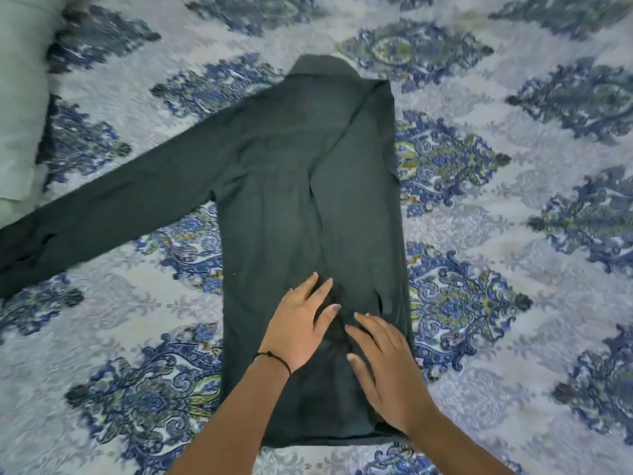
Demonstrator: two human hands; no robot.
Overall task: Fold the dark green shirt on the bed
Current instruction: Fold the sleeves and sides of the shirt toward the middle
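Dark green long-sleeved fabric shirt (291,186) lies flat at the centre of the frame on the blue-and-white paisley patterned bedspread (513,234), its right side folded inward, its other sleeve stretched toward the left edge. Both the left hand (301,329) and right hand (383,368) rest flat, fingers spread, grasping nothing, on its lower part; no lettering shows

Both forearms reach forward, left hand (297,329) and right hand (387,366) lying flat, fingers spread (no grip closed).

arms: bare, no sleeves | left wrist: thin black cord bracelet (274,358)
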